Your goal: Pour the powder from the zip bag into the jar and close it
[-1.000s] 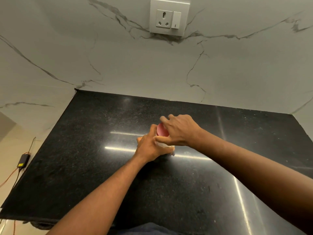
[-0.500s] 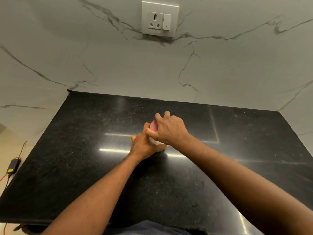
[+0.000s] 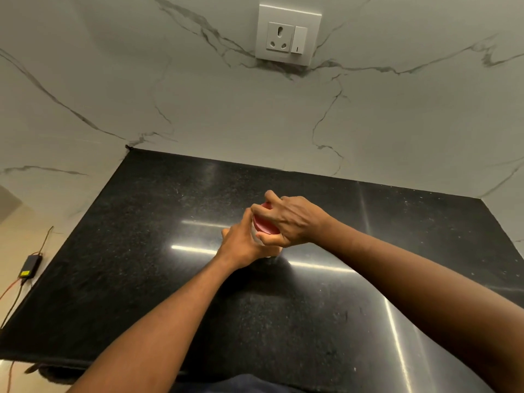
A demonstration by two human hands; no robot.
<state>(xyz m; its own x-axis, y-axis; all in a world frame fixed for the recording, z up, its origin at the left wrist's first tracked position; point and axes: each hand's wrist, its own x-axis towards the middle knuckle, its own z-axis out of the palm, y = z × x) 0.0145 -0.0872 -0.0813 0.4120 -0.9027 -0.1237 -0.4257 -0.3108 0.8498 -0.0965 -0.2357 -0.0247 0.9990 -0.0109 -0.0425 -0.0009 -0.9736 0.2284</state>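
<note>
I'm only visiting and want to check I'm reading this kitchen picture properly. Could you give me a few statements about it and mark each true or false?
1. The right hand grips the red lid on top of the jar. True.
2. The left hand lies flat on the counter, away from the jar. False: its fingers are curled round the jar's side.
3. The counter is black and shiny, with a marble-patterned wall behind it. True.
4. A plug sits in the wall socket. False: the socket has nothing in it.
</note>
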